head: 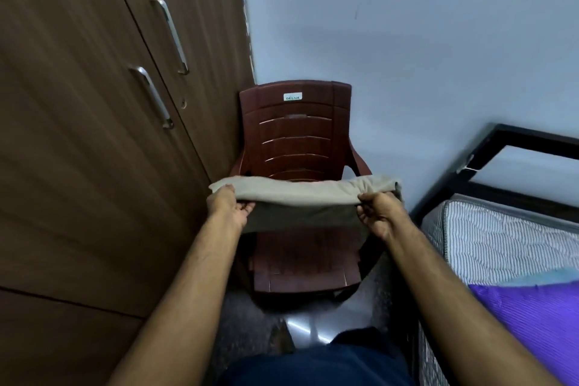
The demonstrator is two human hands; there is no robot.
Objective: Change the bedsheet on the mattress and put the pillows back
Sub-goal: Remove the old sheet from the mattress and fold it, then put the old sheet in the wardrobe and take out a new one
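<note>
- Head view: left hand (230, 205) and right hand (377, 211) each grasp an end of the folded beige cloth sheet (300, 197), stretched level above the seat of the dark red plastic armchair (297, 141).
- Right of the armchair: striped bare mattress (501, 241), purple cloth (539, 316) on it.
- Left of the armchair: brown wooden wardrobe (78, 135).

A single head-worn wide-angle camera looks forward and down onto the chair (297, 147) from close range. The wardrobe (94, 135) stands left of the chair, the mattress (501, 241) right, the wall (407, 41) behind.
</note>
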